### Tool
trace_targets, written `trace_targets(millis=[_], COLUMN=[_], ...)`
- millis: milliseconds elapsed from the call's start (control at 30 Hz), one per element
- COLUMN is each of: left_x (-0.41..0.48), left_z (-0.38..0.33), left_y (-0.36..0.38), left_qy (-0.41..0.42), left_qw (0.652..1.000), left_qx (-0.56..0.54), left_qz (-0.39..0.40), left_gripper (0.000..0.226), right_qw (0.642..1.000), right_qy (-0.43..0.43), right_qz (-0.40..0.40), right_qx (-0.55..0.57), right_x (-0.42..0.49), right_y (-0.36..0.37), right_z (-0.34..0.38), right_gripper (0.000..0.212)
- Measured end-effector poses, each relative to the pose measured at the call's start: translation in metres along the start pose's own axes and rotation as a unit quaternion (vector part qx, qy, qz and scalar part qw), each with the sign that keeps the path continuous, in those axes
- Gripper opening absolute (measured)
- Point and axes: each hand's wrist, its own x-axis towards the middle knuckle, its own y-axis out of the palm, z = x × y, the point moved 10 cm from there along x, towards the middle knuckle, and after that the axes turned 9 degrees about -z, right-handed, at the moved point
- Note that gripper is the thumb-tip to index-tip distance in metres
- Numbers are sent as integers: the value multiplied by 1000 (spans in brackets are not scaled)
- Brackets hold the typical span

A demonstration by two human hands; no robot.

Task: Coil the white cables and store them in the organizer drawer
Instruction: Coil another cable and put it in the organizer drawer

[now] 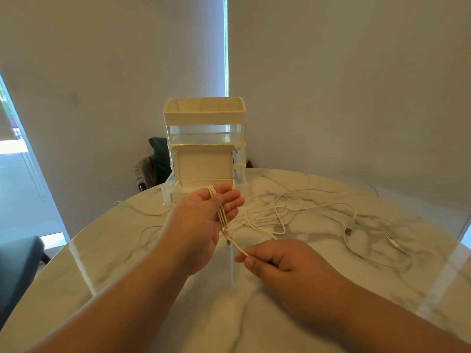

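- White cable in several loops round the left hand, above the desk, just in front of the organizer.
- Left fingers stretched nearly straight, loops lying across the palm.
- Right hand nearer the body, thumb and forefinger pinching the cable's tail, taut from the coil.
- Loose cables tangled on the desk, off to the right.
- Bottom drawer pulled open, an open cardboard box standing at it, lid raised.
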Motion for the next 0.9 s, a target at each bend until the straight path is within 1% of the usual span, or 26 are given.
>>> trace_targets(millis=[33,67,100,167,200,300,367,467,600,700,767,900], left_x=[1,2,2,3,2,-4,-7,-8,-12,-15,-18,-22], left_z=[2,4,6,9,9,8,8,17,26,31,36,36], left_y=[0,0,1,1,2,5,8,13,20,25,28,30], left_qy=[1,3,9,28,39,88,118,116,97,114,111,104], left_qw=[1000,1000,999,997,996,986,976,964,951,923,908,896], left_qx=[4,12,27,63,78,132,176,224,265,331,360,389], left_qz=[4,10,17,27,30,45,57,82,123,160,185,187], left_gripper=[21,20,20,23,24,25,25,25,23,22,22,28], right_qw=[1000,1000,1000,1000,999,998,996,991,981,981,983,982], right_qy=[-3,-4,-5,-7,-11,-32,-47,-68,-80,-92,-89,-88], right_qz=[-5,-9,-12,-20,-24,-35,-40,-67,-125,-118,-116,-140], right_qx=[-6,-13,-18,-21,-22,-38,-59,-97,-128,-123,-111,-96], right_x=[0,0,0,1,1,1,2,1,1,1,0,0], right_y=[-1,-3,-4,-7,-9,-11,-13,-24,-45,-45,-44,-50], right_z=[0,-1,-1,-2,-1,5,8,13,18,19,19,19], right_gripper=[60,61,55,35,29,22,23,27,21,15,14,13])
